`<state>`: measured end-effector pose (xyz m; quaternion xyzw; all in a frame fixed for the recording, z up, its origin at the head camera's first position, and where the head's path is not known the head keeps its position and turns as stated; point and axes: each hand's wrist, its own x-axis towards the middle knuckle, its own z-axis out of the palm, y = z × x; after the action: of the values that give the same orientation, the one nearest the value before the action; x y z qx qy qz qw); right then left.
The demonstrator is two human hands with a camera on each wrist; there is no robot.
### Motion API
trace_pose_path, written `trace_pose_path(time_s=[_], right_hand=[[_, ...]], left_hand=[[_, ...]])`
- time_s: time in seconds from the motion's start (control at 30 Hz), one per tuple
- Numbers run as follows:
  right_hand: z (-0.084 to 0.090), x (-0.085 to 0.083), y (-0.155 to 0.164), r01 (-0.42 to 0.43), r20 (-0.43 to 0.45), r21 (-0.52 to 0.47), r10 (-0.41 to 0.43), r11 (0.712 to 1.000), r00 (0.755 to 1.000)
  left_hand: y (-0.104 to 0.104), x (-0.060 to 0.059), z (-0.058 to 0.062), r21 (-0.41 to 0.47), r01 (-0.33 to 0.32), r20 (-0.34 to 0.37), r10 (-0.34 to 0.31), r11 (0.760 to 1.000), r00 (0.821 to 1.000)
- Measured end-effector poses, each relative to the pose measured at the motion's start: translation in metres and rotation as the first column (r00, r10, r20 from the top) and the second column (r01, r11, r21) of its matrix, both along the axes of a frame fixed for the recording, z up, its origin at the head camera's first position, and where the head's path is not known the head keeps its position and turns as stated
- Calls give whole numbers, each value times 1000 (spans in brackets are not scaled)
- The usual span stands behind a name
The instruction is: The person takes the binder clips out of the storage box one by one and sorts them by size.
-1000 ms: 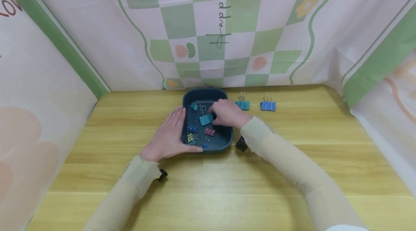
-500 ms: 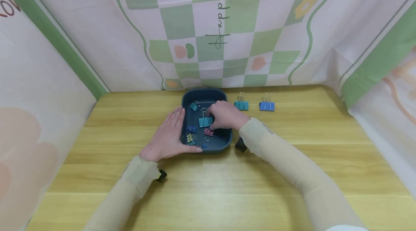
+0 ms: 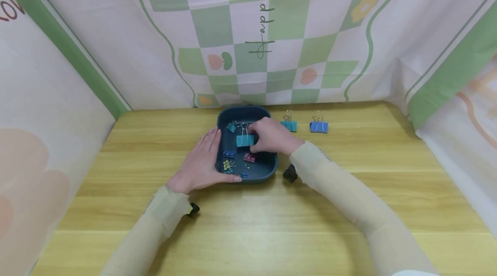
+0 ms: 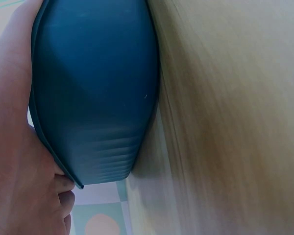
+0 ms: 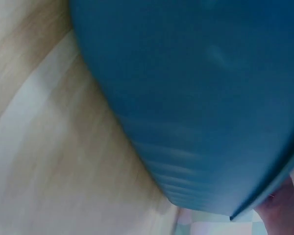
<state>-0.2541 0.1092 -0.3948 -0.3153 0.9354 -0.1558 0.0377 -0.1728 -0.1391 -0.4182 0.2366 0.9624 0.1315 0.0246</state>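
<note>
In the head view my right hand (image 3: 273,136) reaches over the right rim of a dark blue tray (image 3: 267,172) and pinches a large teal binder clip (image 3: 243,141) by its right end. The clip's wire handles point up. My left hand (image 3: 199,161) rests on the tray's left and front rim, fingers straight, thumb along the front. Around the held clip lie a small teal clip (image 3: 231,127), a blue clip (image 3: 228,154), a yellow clip (image 3: 227,164) and a pink clip (image 3: 249,158). Both wrist views show mostly the tray's outer wall (image 4: 93,83); the right fingertips are partly hidden.
Right of the tray, a teal binder clip (image 3: 289,126) and a blue binder clip (image 3: 319,127) stand on the wooden table (image 3: 248,233), handles up. A patterned cloth (image 3: 268,51) hangs along the table's back edge.
The large teal clip has turned from tilted to level, and has lately risen slightly with my right hand. My left hand and the tray stay in place.
</note>
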Motion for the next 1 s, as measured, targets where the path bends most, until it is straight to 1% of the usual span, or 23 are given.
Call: trace_pose_path(time_s=[0.17,0.4,0.5,0.7,0.77,0.93,1.0], right_hand=[[8,2,11,48,13,-60,-48,997,999],[26,2,37,81,-26,-131,-85,988,996],[32,3,51,112,-21,-162,-117,980,993],[39,0,82,149,-82,-209,-170,966,982],[41,-1,93,169,-78,-218,-190,961,979],[46,-1,121,235,-35,-222,-248,946,968],[48,-1,133,249,-43,-219,-264,943,964]], left_hand=[[0,0,0,8,-6,2,6,1000,1000],[1,0,-2,15,-14,3,14,1000,1000],[1,0,-2,16,-15,5,15,1000,1000],[1,1,1,16,-12,13,12,1000,1000],[0,2,1,15,-12,12,12,1000,1000],[0,1,0,12,-9,6,9,1000,1000],[0,1,-1,13,-8,3,8,1000,1000]])
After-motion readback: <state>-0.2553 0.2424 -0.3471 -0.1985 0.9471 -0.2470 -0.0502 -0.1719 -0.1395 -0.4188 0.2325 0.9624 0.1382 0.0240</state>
